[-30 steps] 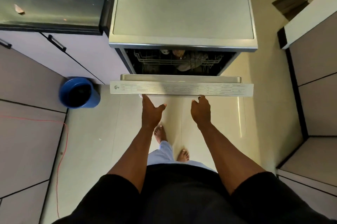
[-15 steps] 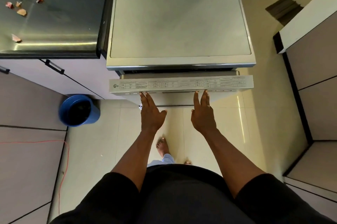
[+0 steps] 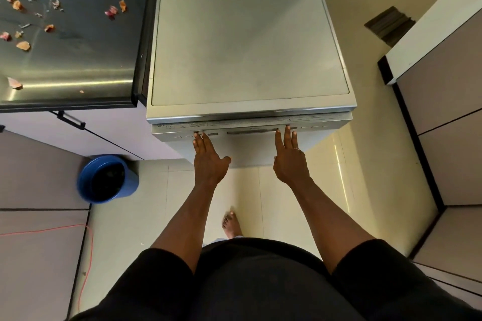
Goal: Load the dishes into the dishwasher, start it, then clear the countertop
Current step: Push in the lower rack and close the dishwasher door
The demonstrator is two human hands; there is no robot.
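A silver freestanding dishwasher (image 3: pixel 247 41) stands straight ahead, seen from above. Its door (image 3: pixel 250 131) is up against the body, so the racks and dishes inside are hidden. My left hand (image 3: pixel 208 159) presses the door's upper front with straight fingers, left of the handle slot. My right hand (image 3: pixel 289 161) does the same at the right end of the slot, fingers straight, a ring on one finger. Neither hand holds anything. The dark steel countertop (image 3: pixel 78 59) lies to the left, strewn with several vegetable peel scraps (image 3: pixel 113 10).
A blue bin (image 3: pixel 107 178) sits on the floor at the left, below the counter cabinets with a black handle (image 3: pixel 70 119). A red cord (image 3: pixel 88 247) trails over the floor. Cabinets (image 3: pixel 448 117) line the right side. My bare foot (image 3: pixel 230 224) stands on the pale tiles.
The door swung up from partly open, with the rack showing, to against the body. Both hands followed it upward and forward, pushing. My view moved closer over the machine.
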